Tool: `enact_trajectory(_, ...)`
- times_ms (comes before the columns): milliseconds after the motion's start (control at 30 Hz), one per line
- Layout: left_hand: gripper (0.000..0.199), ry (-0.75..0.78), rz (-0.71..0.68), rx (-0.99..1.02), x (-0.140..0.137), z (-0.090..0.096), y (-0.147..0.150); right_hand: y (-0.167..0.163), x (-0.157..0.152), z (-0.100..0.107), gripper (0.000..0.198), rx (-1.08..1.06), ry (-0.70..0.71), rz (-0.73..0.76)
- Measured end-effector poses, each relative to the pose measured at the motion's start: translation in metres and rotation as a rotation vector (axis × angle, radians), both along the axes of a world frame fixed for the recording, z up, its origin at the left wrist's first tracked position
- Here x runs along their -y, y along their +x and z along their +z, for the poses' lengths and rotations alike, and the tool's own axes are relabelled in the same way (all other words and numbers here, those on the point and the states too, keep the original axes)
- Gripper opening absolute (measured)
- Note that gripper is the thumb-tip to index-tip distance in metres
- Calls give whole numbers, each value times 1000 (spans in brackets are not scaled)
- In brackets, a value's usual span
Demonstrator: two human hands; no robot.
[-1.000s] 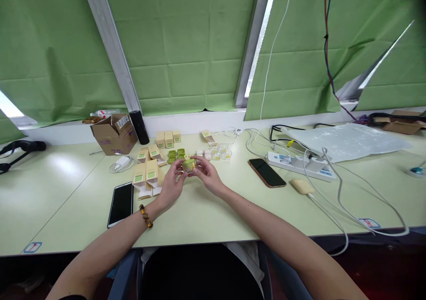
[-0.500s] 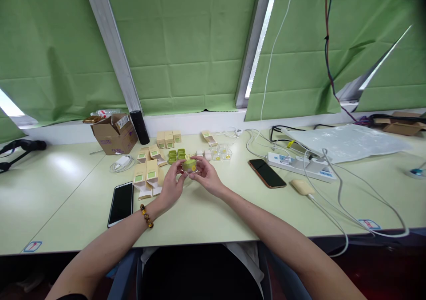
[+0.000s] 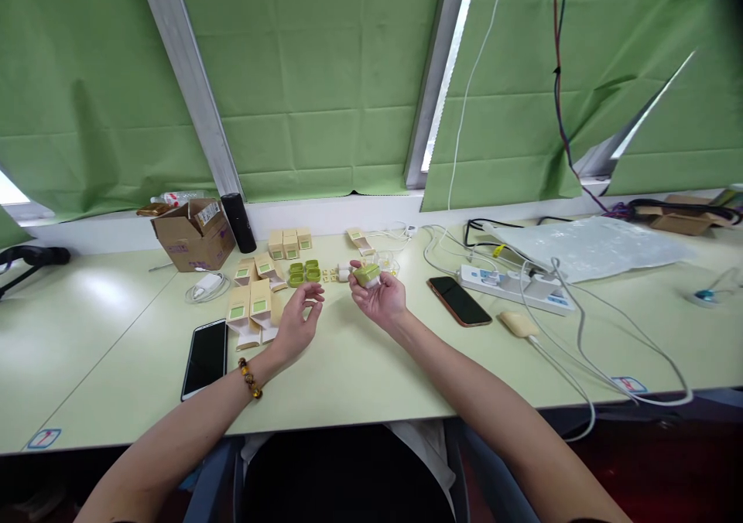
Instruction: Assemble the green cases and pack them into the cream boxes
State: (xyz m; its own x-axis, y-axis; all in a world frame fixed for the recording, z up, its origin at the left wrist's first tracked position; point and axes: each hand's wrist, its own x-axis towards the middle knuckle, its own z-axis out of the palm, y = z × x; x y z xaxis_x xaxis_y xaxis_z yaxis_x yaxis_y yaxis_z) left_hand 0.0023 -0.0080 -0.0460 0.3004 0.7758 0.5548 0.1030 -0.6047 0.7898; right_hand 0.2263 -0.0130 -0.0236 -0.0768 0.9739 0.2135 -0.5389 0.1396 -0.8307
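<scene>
My right hand (image 3: 380,299) is raised over the table, palm partly up, with its fingers closed on a small green case (image 3: 367,275). Something pale shows at the case's lower right side. Fingers slightly curled and apart, my left hand (image 3: 299,320) holds nothing and hovers beside the tan boxes. Several green square pieces (image 3: 305,272) stand in a cluster behind the left hand. Small yellow pieces (image 3: 330,275) and white cylinders (image 3: 344,272) lie between that cluster and the right hand. Clear plastic containers (image 3: 388,261) sit behind the right hand, partly hidden by it.
Several tan boxes (image 3: 261,302) stand left of my left hand, with more small boxes (image 3: 290,243) farther back. One phone (image 3: 205,359) lies at left, another phone (image 3: 460,301) at right, near a power strip (image 3: 516,288) and trailing cables. A cardboard box (image 3: 194,238) is at back left.
My left hand has let go of the green case and its fingers have opened. My right hand alone now carries the case, moved rightward and turned palm up.
</scene>
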Motion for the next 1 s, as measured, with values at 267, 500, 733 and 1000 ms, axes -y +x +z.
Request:
enact_trajectory(267, 26, -2, 12, -26, -2, 1, 0, -4, -1, 4, 38, -55, 13, -36)
enact_trajectory(500, 26, -8, 12, -40, -3, 0, -1, -11, 1, 8, 25, -218, -61, -8)
enact_trajectory(733, 26, -30, 16, -71, -3, -1, -1, -14, 3, 9, 22, -370, -64, 77)
enact_trajectory(1000, 26, 19, 26, -68, -2, -1, -2, -15, -3, -5, 27, -268, -17, 35)
